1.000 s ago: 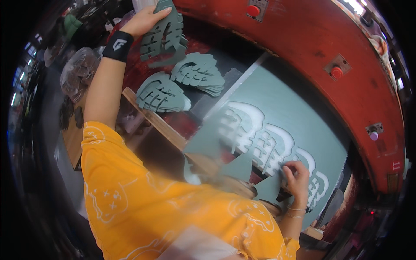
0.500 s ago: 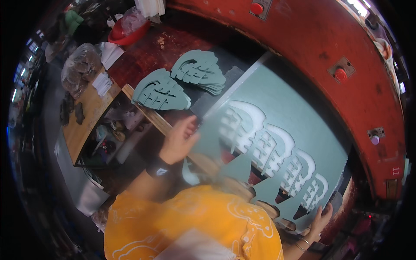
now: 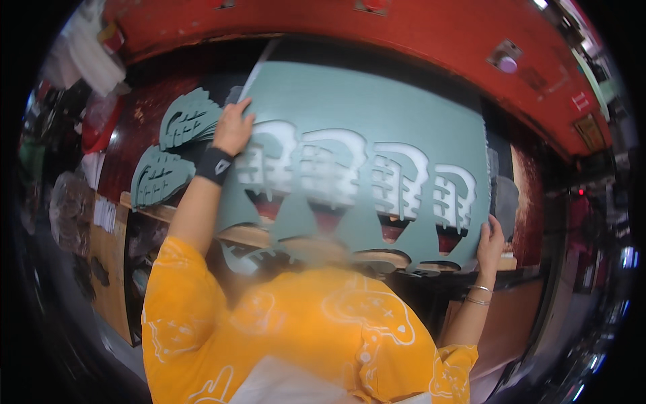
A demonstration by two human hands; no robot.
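Note:
A large grey-green sheet [image 3: 377, 91] lies before me, with a row of several cut-out shapes across its nearer half. White shows through the upper parts of the openings, dark red through the lower parts. My left hand [image 3: 233, 126], with a black wristband, grips the sheet's left edge, fingers bent at the border. At the right edge, near the close corner, my right hand [image 3: 491, 244] holds the sheet with its fingers upright along the side; bracelets circle that wrist. Left of the sheet sit two stacks of cut green pieces, a farther stack [image 3: 188, 121] and a nearer stack [image 3: 160, 176].
A red machine beam [image 3: 431, 40] with push buttons arches over the far side. At the left are a wooden table [image 3: 108, 269], a clear plastic bag [image 3: 70, 209] and a red basin [image 3: 101, 131]. A dark pad [image 3: 505, 202] lies beside the sheet's right edge.
My view has swung to the right, so the stacks appear farther left. My left hand, earlier raised near the sheet's left corner, now grips its left edge. My right hand stays at the right edge.

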